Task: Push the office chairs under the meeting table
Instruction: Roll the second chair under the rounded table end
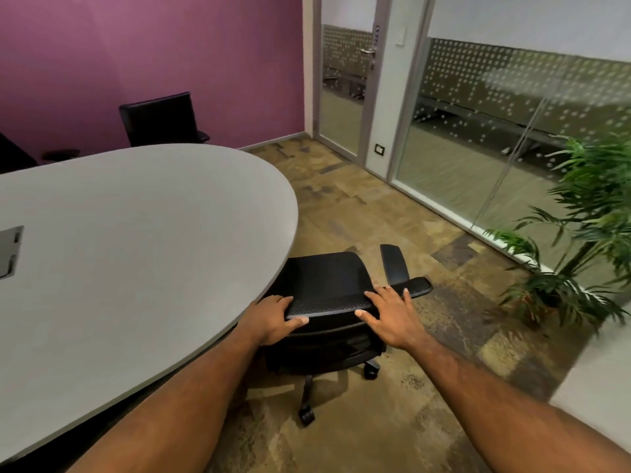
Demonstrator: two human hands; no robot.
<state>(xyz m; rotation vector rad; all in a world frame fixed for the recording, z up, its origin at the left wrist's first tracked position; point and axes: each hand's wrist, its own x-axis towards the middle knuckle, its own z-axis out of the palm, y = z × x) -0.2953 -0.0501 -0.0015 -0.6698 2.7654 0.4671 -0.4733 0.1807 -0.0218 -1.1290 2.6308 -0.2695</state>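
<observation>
Here, left hand [273, 319] grips chair [327, 278] back, right hand [389, 315] lies flat on it; table [136, 233] edge overlaps seat, plant [580, 233] nearby.

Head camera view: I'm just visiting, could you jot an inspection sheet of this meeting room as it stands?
Surface: grey oval meeting table, with a grey metal hatch set in at the picture's left edge.
Job's things: black mesh office chair at the table's rounded end, seat only partly under; second black high-backed chair on the far side.
Clutter: nothing seen.
Hands: left hand grips the mesh chair's backrest top; right hand rests on it, fingers straight.
Cables: nothing seen.
Surroundings: purple wall, glass partition with door, green potted palm, patchwork brown carpet.
</observation>
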